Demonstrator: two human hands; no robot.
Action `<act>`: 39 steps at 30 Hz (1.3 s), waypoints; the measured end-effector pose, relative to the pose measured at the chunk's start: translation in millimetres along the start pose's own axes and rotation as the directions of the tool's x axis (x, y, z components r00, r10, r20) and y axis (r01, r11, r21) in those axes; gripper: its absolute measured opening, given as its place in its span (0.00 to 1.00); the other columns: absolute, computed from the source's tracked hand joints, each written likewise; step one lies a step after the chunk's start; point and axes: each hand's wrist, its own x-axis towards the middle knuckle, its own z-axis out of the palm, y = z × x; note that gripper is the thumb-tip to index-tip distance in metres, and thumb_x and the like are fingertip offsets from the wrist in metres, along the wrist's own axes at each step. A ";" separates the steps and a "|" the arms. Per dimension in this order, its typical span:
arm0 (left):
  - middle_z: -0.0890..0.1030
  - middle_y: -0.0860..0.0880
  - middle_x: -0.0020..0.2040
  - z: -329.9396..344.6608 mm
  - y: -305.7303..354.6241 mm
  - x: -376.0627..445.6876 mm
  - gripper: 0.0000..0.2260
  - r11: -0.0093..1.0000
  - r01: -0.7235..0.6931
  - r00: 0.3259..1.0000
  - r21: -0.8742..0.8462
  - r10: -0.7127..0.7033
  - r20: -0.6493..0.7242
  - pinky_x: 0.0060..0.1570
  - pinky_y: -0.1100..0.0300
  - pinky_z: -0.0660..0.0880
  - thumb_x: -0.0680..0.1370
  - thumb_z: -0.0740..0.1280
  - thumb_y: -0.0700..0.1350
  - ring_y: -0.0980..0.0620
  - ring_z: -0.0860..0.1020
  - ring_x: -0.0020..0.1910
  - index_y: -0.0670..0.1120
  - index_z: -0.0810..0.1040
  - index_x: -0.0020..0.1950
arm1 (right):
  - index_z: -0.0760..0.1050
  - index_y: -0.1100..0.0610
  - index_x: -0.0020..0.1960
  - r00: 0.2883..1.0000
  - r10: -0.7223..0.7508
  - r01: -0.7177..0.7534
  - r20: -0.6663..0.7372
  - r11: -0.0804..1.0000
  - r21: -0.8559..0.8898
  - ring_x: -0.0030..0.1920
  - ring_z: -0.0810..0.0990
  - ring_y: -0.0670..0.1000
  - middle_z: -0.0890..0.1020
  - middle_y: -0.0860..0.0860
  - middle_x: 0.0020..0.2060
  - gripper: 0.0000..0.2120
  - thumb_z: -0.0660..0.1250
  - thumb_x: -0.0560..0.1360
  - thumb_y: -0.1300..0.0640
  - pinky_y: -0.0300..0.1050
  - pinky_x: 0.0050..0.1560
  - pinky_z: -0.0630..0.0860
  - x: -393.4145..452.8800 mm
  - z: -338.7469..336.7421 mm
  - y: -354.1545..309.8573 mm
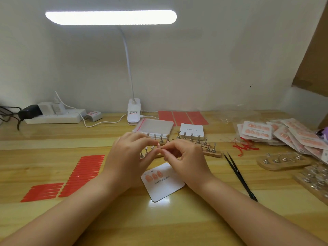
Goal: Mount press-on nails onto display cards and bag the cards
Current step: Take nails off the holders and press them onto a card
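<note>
A white display card [165, 185] printed "Handmade Nail" lies on the table in front of me, with three pink press-on nails [153, 175] stuck along its upper left. Above the card, my left hand [129, 155] and my right hand [184, 157] meet fingertip to fingertip. Between them they pinch a small pink nail [160, 147]. Just behind my hands stand small metal nail holders [160, 138] on a wooden base, partly hidden by my fingers.
Red adhesive strips [83, 173] lie at the left, black tweezers [239, 176] at the right. Behind are clear zip bags [156, 126], a stack of blank cards [191, 130], red sheets [182, 117], a clip lamp [134, 110] and a power strip [55, 117]. Bagged cards [284, 134] and more holder bases [284, 161] fill the right.
</note>
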 end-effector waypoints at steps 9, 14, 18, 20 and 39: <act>0.83 0.50 0.46 -0.8 4.2 -1.3 0.15 0.989 -0.069 0.998 0.134 0.068 0.015 0.42 0.53 0.72 0.78 0.59 0.50 0.45 0.81 0.45 0.46 0.84 0.49 | 0.82 0.60 0.46 0.999 -0.032 0.033 0.007 0.999 -0.030 0.39 0.80 0.48 0.82 0.51 0.37 0.02 0.72 0.74 0.63 0.30 0.40 0.70 -0.3 1.7 -1.0; 0.83 0.51 0.45 1.7 5.8 -1.9 0.15 0.999 0.018 1.000 0.035 -0.019 0.024 0.42 0.49 0.73 0.79 0.58 0.50 0.46 0.80 0.45 0.46 0.83 0.49 | 0.81 0.60 0.45 1.000 -0.023 0.023 0.016 1.000 0.001 0.39 0.82 0.50 0.82 0.52 0.38 0.01 0.71 0.74 0.64 0.36 0.39 0.74 -0.7 2.1 -1.8; 0.82 0.51 0.43 4.2 4.6 -1.4 0.12 0.971 0.155 0.988 -0.182 -0.155 0.012 0.47 0.45 0.74 0.81 0.60 0.46 0.47 0.79 0.45 0.45 0.82 0.46 | 0.81 0.61 0.45 0.999 -0.026 0.026 0.027 1.000 0.015 0.39 0.82 0.49 0.82 0.52 0.37 0.02 0.70 0.74 0.66 0.39 0.41 0.76 -0.4 1.4 -3.5; 0.82 0.52 0.42 4.7 7.9 -0.9 0.10 0.948 0.199 0.978 -0.247 -0.207 -0.006 0.46 0.51 0.75 0.82 0.61 0.42 0.52 0.79 0.43 0.47 0.81 0.45 | 0.81 0.61 0.45 1.000 -0.022 0.022 0.018 0.999 0.030 0.39 0.81 0.49 0.82 0.52 0.37 0.02 0.70 0.74 0.65 0.35 0.40 0.74 -0.1 1.4 -5.6; 0.83 0.54 0.41 8.6 -9.8 4.1 0.11 0.531 0.622 0.711 -0.575 -0.691 0.132 0.48 0.50 0.79 0.81 0.62 0.45 0.52 0.81 0.45 0.53 0.81 0.43 | 0.80 0.50 0.36 0.958 0.285 -0.284 0.031 0.958 -0.045 0.34 0.79 0.41 0.82 0.43 0.32 0.05 0.72 0.72 0.55 0.40 0.40 0.78 10.1 3.9 5.3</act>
